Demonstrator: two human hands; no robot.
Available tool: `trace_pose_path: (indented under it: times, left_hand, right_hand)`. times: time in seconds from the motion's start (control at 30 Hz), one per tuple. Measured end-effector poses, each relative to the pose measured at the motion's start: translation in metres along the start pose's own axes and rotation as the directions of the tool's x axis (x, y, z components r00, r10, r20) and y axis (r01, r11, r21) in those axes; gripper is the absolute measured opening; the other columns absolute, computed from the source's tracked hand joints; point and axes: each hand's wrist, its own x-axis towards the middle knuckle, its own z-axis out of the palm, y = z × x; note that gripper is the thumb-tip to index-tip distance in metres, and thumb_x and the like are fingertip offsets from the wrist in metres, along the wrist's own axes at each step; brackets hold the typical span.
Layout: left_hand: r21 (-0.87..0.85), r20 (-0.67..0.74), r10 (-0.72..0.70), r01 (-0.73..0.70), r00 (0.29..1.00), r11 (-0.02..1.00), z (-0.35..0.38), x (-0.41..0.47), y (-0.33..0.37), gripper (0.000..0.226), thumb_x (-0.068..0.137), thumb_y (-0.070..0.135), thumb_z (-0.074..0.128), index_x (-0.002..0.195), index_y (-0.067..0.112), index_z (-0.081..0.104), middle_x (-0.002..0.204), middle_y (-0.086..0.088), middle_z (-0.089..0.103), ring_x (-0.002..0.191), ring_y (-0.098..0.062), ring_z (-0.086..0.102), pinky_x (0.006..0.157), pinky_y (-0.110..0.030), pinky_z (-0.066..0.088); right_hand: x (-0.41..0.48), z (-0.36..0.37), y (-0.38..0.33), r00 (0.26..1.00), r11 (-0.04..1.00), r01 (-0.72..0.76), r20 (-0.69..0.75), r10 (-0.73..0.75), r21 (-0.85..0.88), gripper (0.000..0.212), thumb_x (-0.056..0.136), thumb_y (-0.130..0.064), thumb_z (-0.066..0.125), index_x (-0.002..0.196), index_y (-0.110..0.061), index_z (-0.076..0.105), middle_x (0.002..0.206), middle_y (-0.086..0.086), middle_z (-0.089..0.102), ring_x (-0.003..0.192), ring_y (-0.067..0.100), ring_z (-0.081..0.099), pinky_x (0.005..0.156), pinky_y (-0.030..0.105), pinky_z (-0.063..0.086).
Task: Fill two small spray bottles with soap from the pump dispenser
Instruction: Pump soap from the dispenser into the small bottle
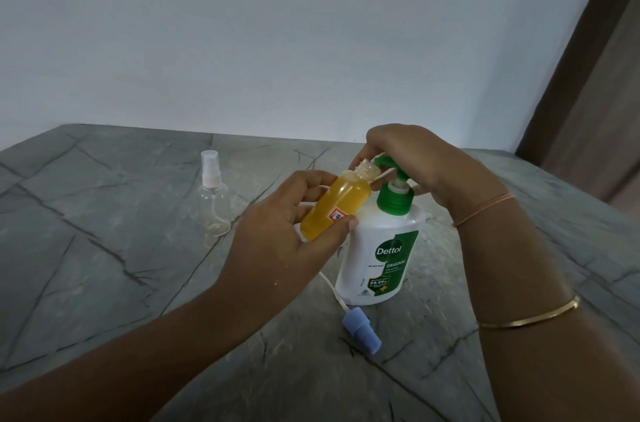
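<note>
My left hand (291,231) grips a small spray bottle (343,203) full of orange-yellow soap, tilted with its open neck against the green nozzle of the pump dispenser (377,255). The dispenser is white with a green label and stands upright on the table. My right hand (419,162) rests on top of the green pump head, fingers curled over it. The bottle's blue spray cap (362,335) with its white tube lies on the table in front of the dispenser. A second small spray bottle (213,200), clear and capped in white, stands at the left.
The grey marble-patterned table (104,283) runs back to a white wall (277,41). A brown door frame (588,58) rises at the right edge.
</note>
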Motion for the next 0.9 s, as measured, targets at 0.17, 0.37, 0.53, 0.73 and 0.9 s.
trace_pose_path:
  times: [0.17,0.37,0.53,0.73,0.9]
  left_hand:
    - [-0.038,0.001,0.007,-0.007,1.000,0.999,0.0001,-0.0014,0.0032,0.030,0.069,0.053,0.061,0.096,0.050,0.046,0.088,0.035,0.056,0.089,0.017,0.056,0.070,-0.005,0.047]
    - [-0.064,0.006,-0.002,0.002,1.000,0.998,0.0007,-0.0025,0.0056,0.031,0.066,0.054,0.058,0.094,0.048,0.046,0.086,0.038,0.054,0.086,0.021,0.054,0.069,-0.003,0.045]
    - [-0.064,0.015,-0.007,0.008,1.000,0.998,0.0011,-0.0024,0.0052,0.032,0.066,0.057,0.056,0.094,0.048,0.046,0.087,0.040,0.052,0.085,0.025,0.052,0.069,0.000,0.044]
    - [-0.075,0.003,-0.017,0.017,1.000,0.997,0.0005,-0.0024,0.0054,0.031,0.066,0.053,0.058,0.095,0.048,0.046,0.088,0.035,0.056,0.087,0.019,0.055,0.068,-0.004,0.046]
    - [-0.073,0.008,-0.029,0.030,1.000,0.997,-0.0004,-0.0029,0.0053,0.032,0.065,0.056,0.057,0.094,0.048,0.046,0.089,0.035,0.055,0.085,0.021,0.054,0.068,-0.002,0.045]
  right_hand:
    - [-0.0006,0.0016,0.0016,1.000,0.999,-0.007,0.010,0.007,-0.031,0.034,0.093,-0.019,0.037,0.112,0.000,0.057,0.094,0.010,0.066,0.062,0.012,0.053,0.058,0.022,0.039]
    - [-0.0020,0.0016,-0.0012,1.000,0.998,0.029,0.000,-0.030,-0.061,0.037,0.094,-0.016,0.035,0.117,0.003,0.057,0.084,0.000,0.065,0.062,0.010,0.053,0.061,0.023,0.039]
    - [-0.0019,0.0005,-0.0039,0.997,0.996,0.065,-0.048,-0.068,-0.055,0.037,0.094,-0.015,0.036,0.115,0.002,0.062,0.074,-0.007,0.059,0.066,0.011,0.053,0.061,0.020,0.039]
    - [-0.0028,0.0014,-0.0014,1.000,1.000,0.006,0.016,-0.006,-0.016,0.031,0.092,-0.016,0.036,0.110,-0.002,0.057,0.084,0.001,0.065,0.059,0.009,0.054,0.059,0.021,0.040]
    - [-0.0029,0.0043,-0.0017,1.000,0.999,0.003,0.006,-0.003,-0.035,0.038,0.092,-0.017,0.036,0.116,0.001,0.058,0.090,0.007,0.067,0.061,0.011,0.053,0.060,0.023,0.039]
